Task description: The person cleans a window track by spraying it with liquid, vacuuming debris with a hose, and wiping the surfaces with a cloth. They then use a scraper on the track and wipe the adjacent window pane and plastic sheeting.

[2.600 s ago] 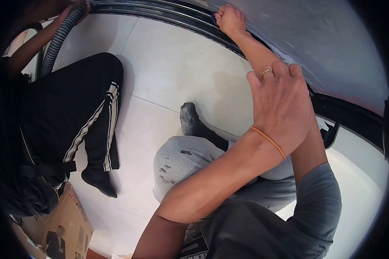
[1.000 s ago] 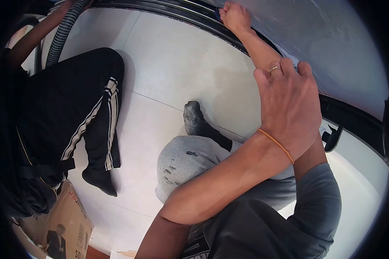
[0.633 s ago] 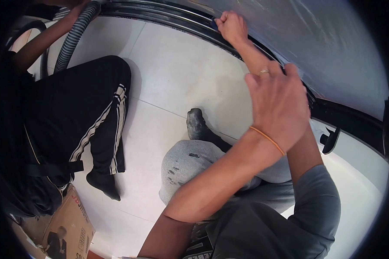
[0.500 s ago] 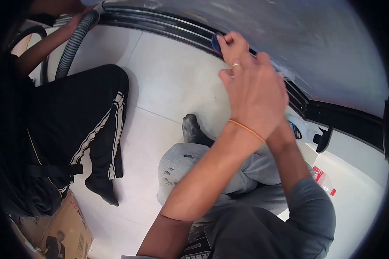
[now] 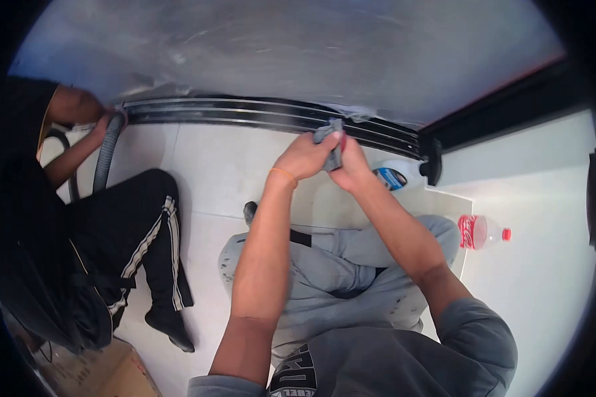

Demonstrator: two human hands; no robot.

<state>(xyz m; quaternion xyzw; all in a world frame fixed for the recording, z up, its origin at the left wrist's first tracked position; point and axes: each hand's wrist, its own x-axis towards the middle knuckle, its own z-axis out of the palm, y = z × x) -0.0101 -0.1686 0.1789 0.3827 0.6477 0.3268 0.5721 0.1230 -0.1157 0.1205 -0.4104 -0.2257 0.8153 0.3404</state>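
My left hand (image 5: pixel 304 157) is closed on a crumpled grey cloth (image 5: pixel 332 157), its thumb pressing the fabric. My right hand (image 5: pixel 352 165) grips the other side of the same cloth. A small dark red patch shows between the cloth and my right fingers; I cannot make out what it belongs to. Both hands are close together, just in front of the black sliding-door track (image 5: pixel 245 119) with its metal rails. A whitish, crumpled film or rag (image 5: pixel 356 114) lies along the track beyond my hands.
A white bottle with a blue label (image 5: pixel 392 177) lies right of my hands. Farther right is a Coca-Cola bottle (image 5: pixel 480 232). At left, another person (image 5: pixel 119 238) in black holds a grey corrugated hose (image 5: pixel 107 155) at the track. A cardboard box (image 5: pixel 112 372) stands lower left.
My hands have drawn back from the track and come side by side instead of overlapping. The grey cloth now shows between them; the dark blue object seen earlier is out of sight. My view has shifted.
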